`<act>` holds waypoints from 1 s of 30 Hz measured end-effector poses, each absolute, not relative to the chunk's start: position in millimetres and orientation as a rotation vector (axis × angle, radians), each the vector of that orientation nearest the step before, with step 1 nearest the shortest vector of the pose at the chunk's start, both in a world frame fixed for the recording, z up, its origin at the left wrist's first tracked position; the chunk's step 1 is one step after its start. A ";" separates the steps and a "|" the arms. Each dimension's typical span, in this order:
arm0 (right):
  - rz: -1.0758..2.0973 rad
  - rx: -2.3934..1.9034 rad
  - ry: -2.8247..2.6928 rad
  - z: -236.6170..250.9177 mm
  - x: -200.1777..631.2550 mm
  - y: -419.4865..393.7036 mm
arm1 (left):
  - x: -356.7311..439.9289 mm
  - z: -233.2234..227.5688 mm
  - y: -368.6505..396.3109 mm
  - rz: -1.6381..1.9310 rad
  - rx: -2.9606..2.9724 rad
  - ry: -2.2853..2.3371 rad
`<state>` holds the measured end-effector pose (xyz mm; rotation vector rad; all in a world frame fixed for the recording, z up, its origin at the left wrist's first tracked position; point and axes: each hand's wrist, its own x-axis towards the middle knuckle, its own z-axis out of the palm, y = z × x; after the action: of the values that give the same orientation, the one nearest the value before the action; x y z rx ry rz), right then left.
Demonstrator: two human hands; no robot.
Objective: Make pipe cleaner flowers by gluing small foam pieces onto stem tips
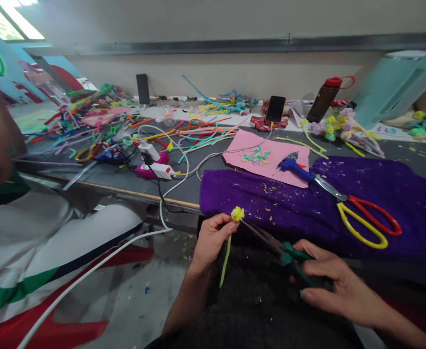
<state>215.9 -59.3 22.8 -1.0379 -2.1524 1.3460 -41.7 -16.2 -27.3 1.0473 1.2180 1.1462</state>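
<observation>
Between the thumb and fingers of my left hand (214, 237) is a yellow pipe-cleaner flower (238, 214), its pale green stem (226, 261) hanging down below. My right hand (331, 278) grips the dark green handles of a pair of scissors (271, 240). The blade tips point left and reach the flower's right side; whether they touch it I cannot tell. Just beyond my hands lies a purple cloth (234, 186) strewn with yellow clippings. On it rests a second pair of scissors (343, 198), with one red and one yellow handle loop.
A pink sheet (234, 145) carries short clippings and a blue glue gun (292, 165). Behind stand a phone (275, 109), a brown bottle (322, 102) and pipe-cleaner flowers (338, 126). A white cable (107, 257) crosses at left, near a seated person (71, 242). Loose pipe cleaners (198, 131) cover the table's left part.
</observation>
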 end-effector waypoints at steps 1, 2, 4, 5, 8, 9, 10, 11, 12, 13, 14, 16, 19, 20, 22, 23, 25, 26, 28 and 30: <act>1.343 -1.040 -2.156 22.9 216.0 -59.3 | -41.9 -27.3 -16.2 1.143 1.067 1.221; 1.340 -1.050 -2.157 23.2 215.9 -59.4 | -42.1 -27.4 -16.2 1.140 1.086 1.223; 1.342 -1.069 -2.153 23.7 215.8 -59.4 | -42.4 -27.8 -16.2 1.136 1.120 1.225; 1.347 -1.070 -2.151 23.8 215.7 -59.4 | -42.4 -27.9 -16.1 1.137 1.133 1.224; 1.360 -1.046 -2.154 23.4 216.0 -59.0 | -42.0 -28.0 -16.1 1.150 1.153 1.208; 1.364 -1.032 -2.157 23.0 216.1 -58.8 | -41.9 -27.8 -16.2 1.152 1.157 1.203; 1.367 -1.029 -2.155 22.7 216.2 -58.7 | -41.8 -27.6 -16.3 1.151 1.162 1.199; 1.370 -1.026 -2.152 22.5 216.2 -58.5 | -41.8 -27.4 -16.4 1.146 1.168 1.199; 1.373 -1.024 -2.146 22.4 216.2 -58.4 | -41.9 -27.3 -16.6 1.141 1.175 1.201; 1.375 -1.024 -2.141 22.3 216.1 -58.2 | -41.9 -27.2 -16.7 1.138 1.182 1.204; 1.376 -1.025 -2.137 22.4 216.1 -58.1 | -42.1 -27.2 -16.8 1.137 1.189 1.206; 1.381 -1.022 -2.130 22.7 216.1 -57.8 | -42.3 -27.7 -16.9 1.139 1.200 1.207; 1.374 -1.024 -2.122 23.0 216.4 -57.7 | -42.4 -28.7 -16.6 1.127 1.211 1.214; 1.367 -1.025 -2.119 23.0 216.5 -57.7 | -42.4 -28.9 -16.4 1.124 1.216 1.217; 1.358 -1.027 -2.114 22.7 216.6 -57.8 | -42.3 -29.1 -16.0 1.127 1.222 1.214; 1.358 -1.027 -2.113 22.5 216.6 -57.8 | -42.2 -29.0 -15.8 1.132 1.225 1.210; 1.366 -1.028 -2.114 21.9 216.6 -57.8 | -42.2 -28.6 -15.6 1.139 1.231 1.207; 1.373 -1.032 -2.114 21.5 216.7 -57.8 | -42.1 -28.3 -15.5 1.137 1.234 1.208; 1.391 -1.036 -2.117 21.0 217.1 -57.8 | -42.0 -27.4 -15.3 1.129 1.253 1.215; 1.427 -1.040 -2.116 20.9 217.7 -57.6 | -41.8 -25.9 -15.1 1.121 1.291 1.226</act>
<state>217.7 -57.6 20.9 -1.0396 -2.1158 1.4266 -41.8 -15.1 -25.9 1.2915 1.2256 1.1212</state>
